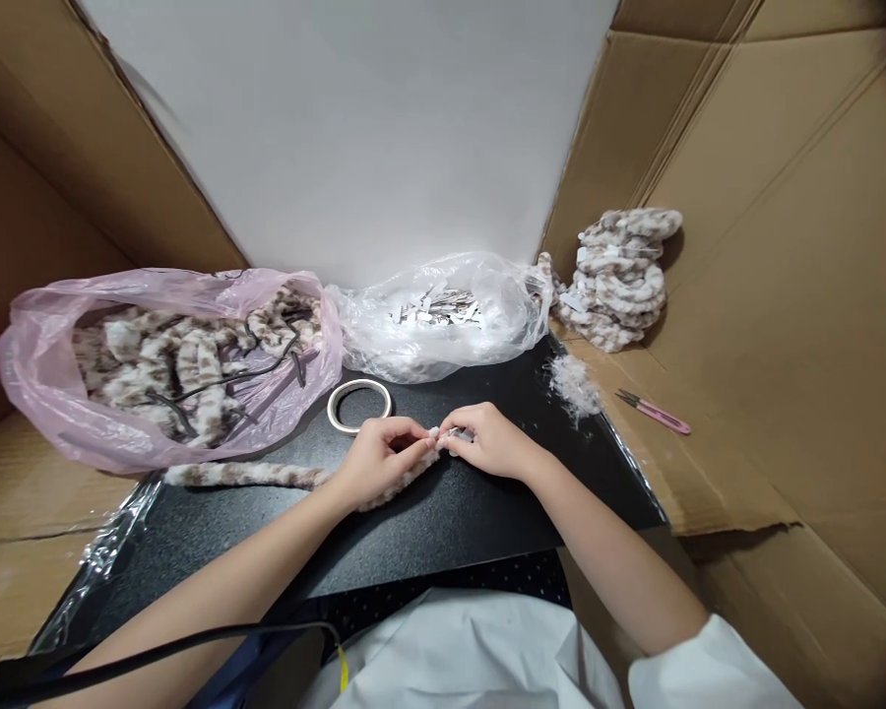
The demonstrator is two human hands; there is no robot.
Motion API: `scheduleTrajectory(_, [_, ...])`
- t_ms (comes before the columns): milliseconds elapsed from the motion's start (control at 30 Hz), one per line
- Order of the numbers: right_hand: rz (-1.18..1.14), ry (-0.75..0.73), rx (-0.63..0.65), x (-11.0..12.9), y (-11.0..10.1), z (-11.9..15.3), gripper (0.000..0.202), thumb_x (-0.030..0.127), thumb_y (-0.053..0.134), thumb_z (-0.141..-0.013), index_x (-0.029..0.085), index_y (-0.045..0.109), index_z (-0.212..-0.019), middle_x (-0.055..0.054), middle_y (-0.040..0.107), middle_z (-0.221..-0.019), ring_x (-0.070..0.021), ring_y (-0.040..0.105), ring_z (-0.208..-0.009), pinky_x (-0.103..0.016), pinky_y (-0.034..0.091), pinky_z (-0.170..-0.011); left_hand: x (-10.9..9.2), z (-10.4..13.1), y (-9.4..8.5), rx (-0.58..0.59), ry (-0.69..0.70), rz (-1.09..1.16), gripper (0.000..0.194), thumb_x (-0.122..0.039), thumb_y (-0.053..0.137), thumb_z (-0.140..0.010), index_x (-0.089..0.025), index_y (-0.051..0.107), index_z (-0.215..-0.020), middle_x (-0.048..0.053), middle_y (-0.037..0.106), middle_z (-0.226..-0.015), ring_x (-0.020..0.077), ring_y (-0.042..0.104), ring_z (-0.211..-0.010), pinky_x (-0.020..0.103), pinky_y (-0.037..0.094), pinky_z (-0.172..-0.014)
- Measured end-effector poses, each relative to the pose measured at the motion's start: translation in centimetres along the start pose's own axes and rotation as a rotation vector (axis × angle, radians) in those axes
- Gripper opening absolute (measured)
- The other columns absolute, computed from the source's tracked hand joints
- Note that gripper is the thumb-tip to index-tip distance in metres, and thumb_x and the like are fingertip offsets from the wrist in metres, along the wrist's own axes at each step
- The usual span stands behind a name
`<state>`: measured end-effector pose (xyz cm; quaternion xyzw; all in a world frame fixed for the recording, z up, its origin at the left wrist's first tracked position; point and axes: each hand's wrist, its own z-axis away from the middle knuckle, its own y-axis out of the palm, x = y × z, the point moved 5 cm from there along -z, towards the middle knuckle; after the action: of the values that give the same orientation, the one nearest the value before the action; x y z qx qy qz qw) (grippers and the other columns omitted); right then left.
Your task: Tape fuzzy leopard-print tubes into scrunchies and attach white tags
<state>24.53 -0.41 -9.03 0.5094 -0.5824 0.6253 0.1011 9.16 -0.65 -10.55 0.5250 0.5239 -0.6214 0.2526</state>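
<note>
— If pinched at one end, then pinched by what?

— By the left hand (378,456), with thumb and fingertips clamped on the tip of a fluffy strip (247,475), mottled white and brown, laid across the left half of a black bench (266,542) and partly hidden beneath the wrist.

— And in the right hand (494,443)?

— Closed too, thumb to finger at the same tip, around a silvery-grey piece (461,433), too small to identify.

— Any wording to read?

— Impossible to tell. Clustered inside a clear plastic bag (384,359) at the back of the bench, many small white slips (439,310), shaped like labels, too tiny for reading. Pale tags (573,301) too on a stack of fluffy coils (621,295) at back right, likewise illegible. On the upper edge of a pink plastic bag (33,384) at left, dark marks (228,276), too creased to decipher.

— Anything else close by?

— Just beyond the left hand, lying flat, a roll of pale tape (346,428). Inside the pink bag, a heap of fluffy pieces (199,369) crossed by black cords (266,370). At the bench's right edge, a tuft of loose white fluff (574,384), and farther right, on brown cardboard (716,483), snips (654,412) with pink handles and dark blades.
</note>
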Motion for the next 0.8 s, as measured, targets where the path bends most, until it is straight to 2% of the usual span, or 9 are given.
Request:
scheduleTrajectory(67, [-0.029, 0.029, -0.015, -0.1, 0.0, 0.0, 0.011, 0.013, 0.061, -0.081, 0.015, 0.072, -0.08, -0.005, 0.074, -0.081, -0.0155, 0.066, -0.075, -0.024, 0.046, -0.07, -0.2, 0.1, 0.0, 0.024, 0.018, -0.007, 0.02, -0.034, 0.068, -0.077, -0.015, 0.076, -0.076, 0.008, 0.073, -0.077, 0.0179, 0.064, -0.069, 0.025, 0.049, -0.065])
scheduleTrajectory(167, [-0.075, 0.027, -0.072, 0.1, -0.3, 0.0, 0.01, 0.015, 0.062, -0.081, 0.016, 0.072, -0.079, -0.003, 0.074, -0.079, -0.0146, 0.066, -0.073, -0.023, 0.045, -0.069, 0.1, 0.0, -0.1, 0.003, -0.031, 0.088, 0.02, -0.035, 0.071, -0.074, -0.015, 0.074, -0.074, 0.008, 0.074, -0.076, 0.0183, 0.065, -0.07, 0.027, 0.051, -0.067])
scheduleTrajectory(300, [-0.092, -0.014, -0.121, 0.6, -0.5, 0.0, 0.009, 0.016, 0.063, -0.081, 0.016, 0.071, -0.08, -0.003, 0.073, -0.08, -0.0144, 0.065, -0.072, -0.023, 0.045, -0.068, 1.0, -0.2, 0.0, -0.032, -0.187, 0.379, 0.025, -0.034, 0.081, -0.063, -0.015, 0.072, -0.077, 0.006, 0.074, -0.079, 0.017, 0.066, -0.072, 0.027, 0.052, -0.069])
scheduleTrajectory(433, [-0.087, -0.049, -0.127, 0.8, -0.5, 0.0, 0.009, 0.014, 0.062, -0.081, 0.016, 0.071, -0.08, -0.004, 0.073, -0.081, -0.0148, 0.065, -0.074, -0.024, 0.046, -0.07, 2.1, -0.2, 0.1, -0.109, -0.353, 0.521, 0.036, -0.036, 0.086, -0.054, -0.014, 0.075, -0.08, 0.008, 0.074, -0.077, 0.0164, 0.066, -0.066, 0.026, 0.052, -0.063])
scheduleTrajectory(567, [-0.049, -0.033, -0.105, 0.8, -0.2, -0.1, 0.01, 0.013, 0.062, -0.082, 0.017, 0.07, -0.08, -0.004, 0.073, -0.082, -0.015, 0.065, -0.073, -0.025, 0.046, -0.07, 2.4, -0.3, -0.1, -0.169, -0.347, 0.529, 0.039, -0.038, 0.087, -0.052, -0.014, 0.076, -0.082, 0.009, 0.075, -0.079, 0.0181, 0.067, -0.07, 0.029, 0.054, -0.068])
scheduleTrajectory(800, [0.024, 0.023, -0.046, 0.5, 0.6, -0.2, 0.013, 0.012, 0.059, -0.083, 0.016, 0.071, -0.081, -0.004, 0.072, -0.079, -0.0149, 0.063, -0.071, -0.025, 0.044, -0.069, 1.8, -0.2, 0.1, -0.15, -0.289, 0.434, 0.04, -0.043, 0.086, -0.056, -0.014, 0.076, -0.082, 0.011, 0.076, -0.085, 0.0219, 0.069, -0.081, 0.033, 0.055, -0.077])
